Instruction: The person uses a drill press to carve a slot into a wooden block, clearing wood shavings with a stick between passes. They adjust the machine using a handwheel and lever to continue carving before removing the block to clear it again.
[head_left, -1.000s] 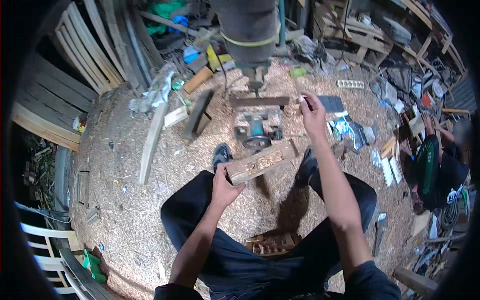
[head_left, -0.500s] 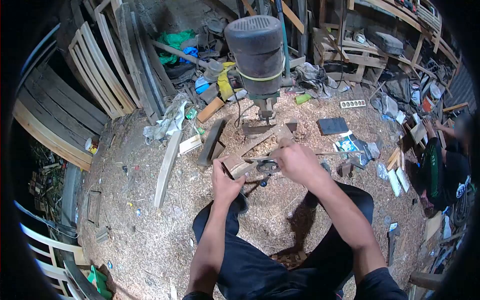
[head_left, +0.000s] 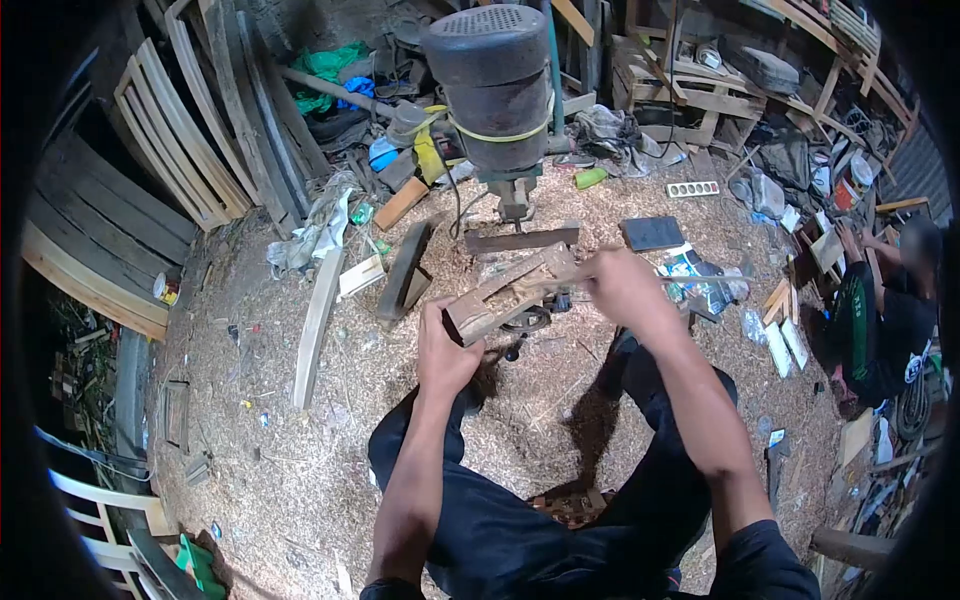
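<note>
My left hand [head_left: 445,352] is closed round the near left end of a wooden block [head_left: 490,314], which is tilted, its far end up to the right. My right hand [head_left: 622,290] is closed on a thin rod-like tool [head_left: 690,279] that sticks out to the right; its other end reaches the block's upper face, where a hollow shows. Just beyond the block stands a drilling machine with a dark motor [head_left: 495,85], its bit over a dark wooden bar [head_left: 522,240].
Wood shavings cover the floor [head_left: 290,490]. Long boards [head_left: 175,135] lean at the left. A dark flat block [head_left: 652,233] and a power strip [head_left: 692,189] lie right of the machine. Another person [head_left: 880,320] sits at the far right, hands on wood.
The block in my left hand has turned, showing its long hollowed face. My right hand has moved slightly right and up with the tool. The whole view has shifted a little.
</note>
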